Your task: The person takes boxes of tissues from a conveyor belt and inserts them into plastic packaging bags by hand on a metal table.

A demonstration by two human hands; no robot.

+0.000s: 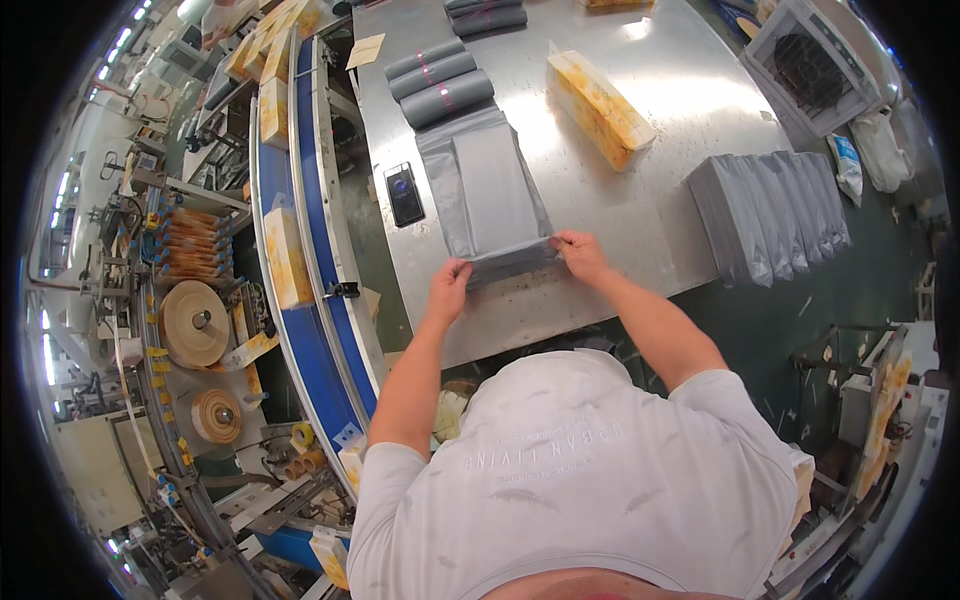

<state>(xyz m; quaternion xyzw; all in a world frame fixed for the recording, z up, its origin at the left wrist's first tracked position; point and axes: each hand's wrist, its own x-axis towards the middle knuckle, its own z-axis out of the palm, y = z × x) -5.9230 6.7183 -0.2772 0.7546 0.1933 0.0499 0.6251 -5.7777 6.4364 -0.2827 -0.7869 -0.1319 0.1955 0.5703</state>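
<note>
A stack of flat grey plastic bags [497, 190] lies on the metal table [640, 225] in front of me, with a lighter panel along its middle. At the near edge, the top bag's end is lifted and creased between my hands. My left hand [451, 287] is closed in a pinch on the left corner of that edge. Opposite it, my right hand [582, 256] pinches the right corner. The fingertips are partly hidden by the grey film.
Rolled grey bags [447, 95] lie beyond the stack, and a black phone [404, 195] left of it. Rightward are a yellow-and-white tissue pack [600, 108] and grey packed bundles [770, 215] at the table's edge. A blue conveyor [318, 345] carrying similar packs runs along my left.
</note>
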